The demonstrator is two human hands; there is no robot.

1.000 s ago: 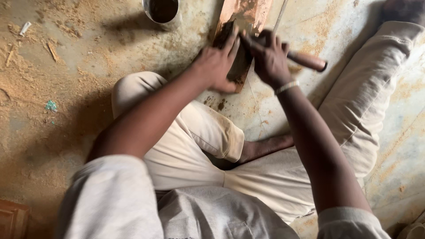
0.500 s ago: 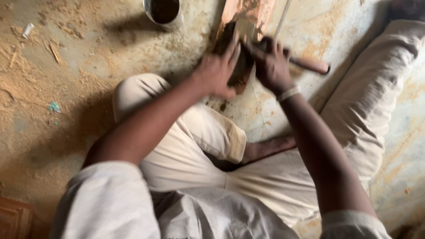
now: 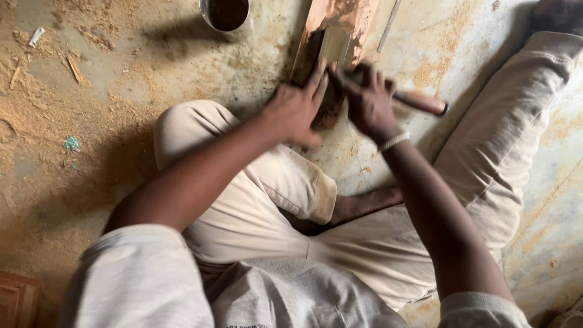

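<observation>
A reddish-brown wooden block (image 3: 340,24) with a dark, wet-looking stone on it lies on the floor in front of my folded legs. My left hand (image 3: 296,110) presses flat on the near end of the block, fingers pointing forward. My right hand (image 3: 368,102) grips a chisel with a brown wooden handle (image 3: 422,102); the handle sticks out to the right and the blade end is hidden under my fingers against the stone. A pale bracelet circles my right wrist.
A round metal cup (image 3: 225,13) with dark liquid stands at the top, left of the block. A thin metal rod (image 3: 388,25) lies right of the block. Sawdust and wood chips (image 3: 73,67) cover the floor at left. A wooden piece (image 3: 17,297) shows at bottom left.
Both hands have slid slightly forward and back along the block with the chisel; the view shifted a little. The grip on the chisel is unchanged.
</observation>
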